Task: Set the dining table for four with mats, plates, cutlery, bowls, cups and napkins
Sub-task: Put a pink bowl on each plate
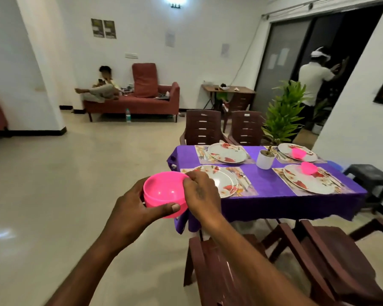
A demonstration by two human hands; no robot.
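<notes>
A stack of pink bowls (163, 193), which seems to be two nested together, is held in the air just before the near left corner of the desk (268, 191), not yet over it. The left hand (131, 210) is curled under and around the lower bowl, with the thumb pressed along its front wall, so the weight is carried from below. The right hand (200, 192) pinches the rim of the upper bowl with bent fingers (191, 175); probably this grip is used to lift the upper bowl out of the stack.

On the purple cloth four floral mats are laid, each with a plate. A pink bowl is already set on the far right plate (296, 152) and on the near right plate (307, 178). The near left plate (217, 180) and the far left plate (227, 152) have no bowl, so the held bowls are judged to be meant for them. Cutlery (243, 178) lies beside the near left plate. A potted plant (266, 159) stands in the middle.

Papers are fixed on the wall, but no writing on them can be read, and no brand is visible.
</notes>
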